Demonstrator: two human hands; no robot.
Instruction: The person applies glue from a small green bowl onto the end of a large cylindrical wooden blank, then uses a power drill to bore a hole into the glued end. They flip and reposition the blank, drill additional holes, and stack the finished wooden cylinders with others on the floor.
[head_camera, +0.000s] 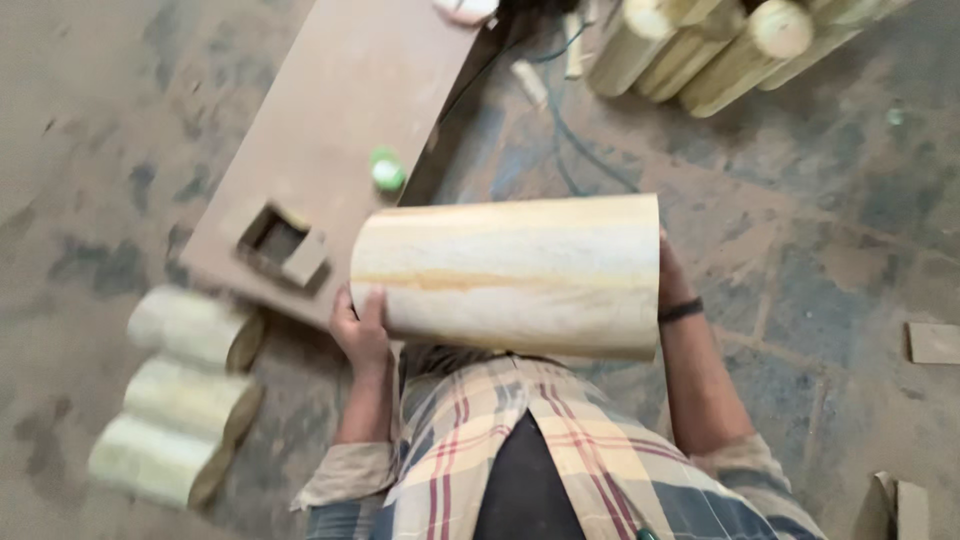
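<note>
Hands at either end carry a pale curved wooden piece (510, 275) level before the chest, the left hand (362, 330) clasping its end edge with curled fingers, the right hand (668, 275) mostly hidden behind the far end, grip unclear, above the dusty floor (800, 250).

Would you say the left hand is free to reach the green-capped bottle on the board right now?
Probably not: the left hand grips one end of the wooden cylinder, and that cylinder lies between it and the bottle on the board.
</note>
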